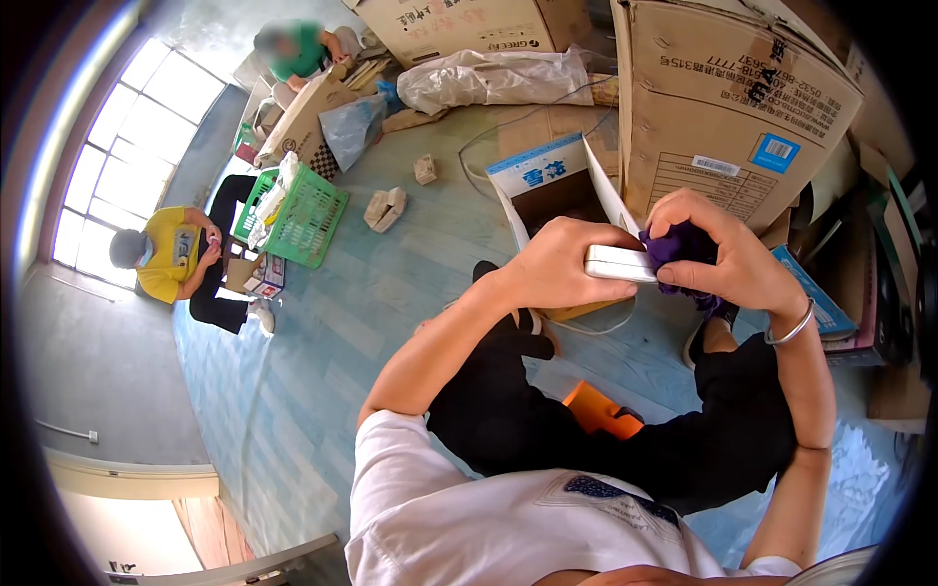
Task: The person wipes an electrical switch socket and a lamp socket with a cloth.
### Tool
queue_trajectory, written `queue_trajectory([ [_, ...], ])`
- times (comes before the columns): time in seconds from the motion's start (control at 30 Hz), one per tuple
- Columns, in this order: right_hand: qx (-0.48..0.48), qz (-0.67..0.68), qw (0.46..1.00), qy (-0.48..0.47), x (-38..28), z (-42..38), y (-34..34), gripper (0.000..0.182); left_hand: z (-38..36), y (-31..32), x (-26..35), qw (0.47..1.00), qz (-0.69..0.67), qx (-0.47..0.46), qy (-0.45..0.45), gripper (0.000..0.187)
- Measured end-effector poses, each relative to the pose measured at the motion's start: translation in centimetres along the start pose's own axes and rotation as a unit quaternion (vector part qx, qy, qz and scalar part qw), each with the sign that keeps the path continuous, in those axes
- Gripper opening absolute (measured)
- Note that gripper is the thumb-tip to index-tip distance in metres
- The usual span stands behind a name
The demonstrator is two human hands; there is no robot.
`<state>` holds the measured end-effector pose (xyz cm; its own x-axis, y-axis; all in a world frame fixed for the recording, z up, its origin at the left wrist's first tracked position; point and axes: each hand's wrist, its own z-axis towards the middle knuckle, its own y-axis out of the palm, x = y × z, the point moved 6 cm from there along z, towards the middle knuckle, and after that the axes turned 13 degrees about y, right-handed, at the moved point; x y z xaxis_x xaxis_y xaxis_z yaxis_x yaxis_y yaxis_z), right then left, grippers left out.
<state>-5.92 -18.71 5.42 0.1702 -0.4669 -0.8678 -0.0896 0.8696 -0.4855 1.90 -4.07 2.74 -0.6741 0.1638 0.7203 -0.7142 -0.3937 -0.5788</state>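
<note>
Okay, left hand (559,262) pinches a flat white case (618,262), narrow grip, fingers over the far side, thumb on the near edge. Right hand (735,252) has purple cloth (684,252) bunched between thumb and curled fingers, grip closed on the cloth; cloth presses up to the right end of the case. Both things are up in the air in front of the person, above the open white-and-blue box (545,164). Whether the case is partly inside the cloth, cannot tell.

Person sits, white shirt (420,488), black trousers (508,420), bracelet (793,324) on right wrist. Orange object (588,402) sits between the legs, partly hidden by the trousers. Large brown carton (703,107) stands just beyond the right hand, printed side out. More boxes at far right, one with a blue face (816,293).

Left side: co-worker in a yellow top (168,256) sits near a green basket (318,223), hands together at something too small to tell. Second co-worker in a green top (301,54) at the back, near cartons. Two small pale bundles (385,208) lie on the blue floor (303,391), apart from each other. Plastic-wrapped roll (489,80) lies behind them.
</note>
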Motion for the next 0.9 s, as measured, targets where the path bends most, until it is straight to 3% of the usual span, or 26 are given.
queue_trajectory([
  [0.13,0.001,-0.022,0.998,-0.05,-1.2,0.1,0.1,0.021,0.2,0.3,0.2,1.0,0.007,-0.017,-0.001,0.039],
  [0.23,0.004,-0.005,1.0,-0.023,-1.3,0.0,0.7,0.016,0.2,1.1,0.2,0.998,-0.024,-0.035,-0.044,0.038],
  [0.57,0.055,-0.077,0.993,-0.068,-2.0,0.3,1.9,0.018,0.3,2.7,-0.8,0.997,0.007,-0.068,-0.034,0.042],
  [0.7,0.034,-0.06,0.997,-0.039,-1.6,0.1,1.3,0.018,0.4,2.0,-0.5,0.995,0.03,-0.079,-0.054,0.041],
  [0.87,0.026,-0.066,0.997,-0.013,-1.1,-0.2,0.3,0.018,0.1,0.4,-0.5,1.0,-0.001,-0.004,-0.013,0.038],
  [0.9,0.023,-0.05,0.999,0.0,-1.0,-0.3,0.1,0.018,0.0,0.2,-0.6,0.999,0.014,-0.029,-0.008,0.039],
])
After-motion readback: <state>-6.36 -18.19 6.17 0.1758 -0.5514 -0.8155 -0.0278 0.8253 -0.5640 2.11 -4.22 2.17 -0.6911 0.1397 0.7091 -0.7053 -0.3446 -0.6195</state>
